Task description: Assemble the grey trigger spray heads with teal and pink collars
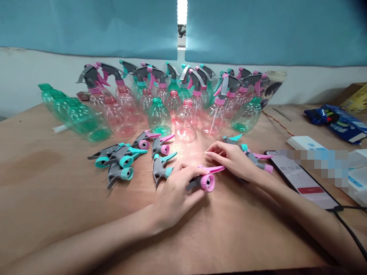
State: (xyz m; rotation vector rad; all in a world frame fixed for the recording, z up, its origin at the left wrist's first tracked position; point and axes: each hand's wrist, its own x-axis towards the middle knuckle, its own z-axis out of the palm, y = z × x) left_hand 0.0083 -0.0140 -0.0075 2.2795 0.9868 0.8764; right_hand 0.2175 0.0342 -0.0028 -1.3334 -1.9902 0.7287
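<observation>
My left hand (179, 191) grips a grey spray head with a pink collar and trigger (207, 182), its threaded opening turned towards me. To the right, my right hand (229, 158) hovers with bent fingers; thumb and fingertips are close together, with nothing visible between them. Partly hidden behind that hand lie grey spray heads, one with a pink collar (268, 169) and another with a teal trigger (233, 138). Beside my left hand rests a teal-collared spray head (163, 170). An uncapped pink bottle (185, 121) and an uncapped green bottle (159, 118) stand beyond my hands.
Several loose spray heads (120, 160) are piled at left. Behind them stand capped bottles (218, 114) and open green bottles (86, 120). At right lie a phone (301, 175) showing a timer, a white box (309, 145), a cable (349, 233) and a blue packet (341, 122).
</observation>
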